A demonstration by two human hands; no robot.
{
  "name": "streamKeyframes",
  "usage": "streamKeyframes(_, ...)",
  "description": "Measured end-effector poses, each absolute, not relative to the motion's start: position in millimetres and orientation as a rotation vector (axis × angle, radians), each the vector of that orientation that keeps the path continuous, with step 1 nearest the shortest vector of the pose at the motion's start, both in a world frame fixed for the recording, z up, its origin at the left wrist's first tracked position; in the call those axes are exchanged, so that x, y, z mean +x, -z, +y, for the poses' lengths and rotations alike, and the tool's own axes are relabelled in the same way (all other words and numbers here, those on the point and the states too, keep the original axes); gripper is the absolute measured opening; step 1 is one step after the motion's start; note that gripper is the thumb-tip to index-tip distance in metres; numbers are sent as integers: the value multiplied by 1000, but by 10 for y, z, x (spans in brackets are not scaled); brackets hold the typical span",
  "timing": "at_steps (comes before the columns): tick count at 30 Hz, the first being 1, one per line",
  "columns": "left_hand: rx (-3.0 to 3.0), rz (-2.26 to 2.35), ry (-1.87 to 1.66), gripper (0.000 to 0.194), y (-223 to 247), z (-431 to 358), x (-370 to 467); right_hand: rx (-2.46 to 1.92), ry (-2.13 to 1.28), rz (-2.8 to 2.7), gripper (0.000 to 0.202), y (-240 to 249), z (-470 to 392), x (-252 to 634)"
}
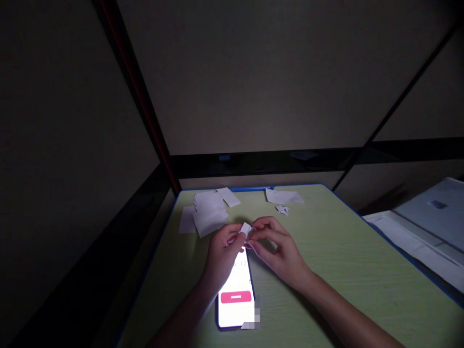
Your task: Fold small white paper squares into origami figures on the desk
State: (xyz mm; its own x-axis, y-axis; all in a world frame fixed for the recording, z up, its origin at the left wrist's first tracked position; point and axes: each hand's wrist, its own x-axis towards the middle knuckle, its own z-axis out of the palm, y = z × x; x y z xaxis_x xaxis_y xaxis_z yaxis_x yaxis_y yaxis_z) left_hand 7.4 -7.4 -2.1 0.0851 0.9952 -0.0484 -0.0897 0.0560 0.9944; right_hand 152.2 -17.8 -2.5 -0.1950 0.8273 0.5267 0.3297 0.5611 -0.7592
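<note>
Between my two hands, above the top end of a lit phone, is a small folded piece of white paper (pixel 245 229). My left hand (pixel 225 249) pinches it from the left, thumb on its near face. From the right, my right hand (pixel 276 246) grips its edge between thumb and fingers. Part of the paper is hidden behind the fingers. The phone (pixel 235 309) lies face up on the table below, its screen bright with a red button; my hands cover its upper end.
Several loose white sheets (pixel 210 217) lie at the table's back left. Another sheet (pixel 284 196) and a small folded paper piece (pixel 282 210) lie at the back right. The green table (pixel 348 261) has a blue edge. A pale flat object (pixel 435 217) is beyond its right side.
</note>
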Motion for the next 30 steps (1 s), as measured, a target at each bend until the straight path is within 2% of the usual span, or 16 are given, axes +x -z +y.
streamKeyframes(3, 1163, 1103, -1143, 21, 4, -78, 68, -985, -645, -1700, 9, 32, -178, 1509)
streamKeyframes(7, 1171, 1090, -1137, 21, -8, -84, 75, -1010, -839, -1496, 31, 94, -161, 1473)
streamKeyframes(10, 1187, 1068, -1152, 20, -4, -86, 86, -996, -1052, -1372, 39, 133, -136, 1459)
streamKeyframes(14, 1225, 1037, -1133, 16, -37, -102, 101, -1007, -1228, -1296, 30, 127, -117, 1459)
streamKeyframes(21, 1247, 1036, -1073, 12, -96, -129, 103, -1016, -1163, -1294, 20, 82, -129, 1471)
streamKeyframes(30, 1212, 1117, -1047, 15, -37, -92, 75, -966, -1253, -1310, 32, 98, -95, 1489)
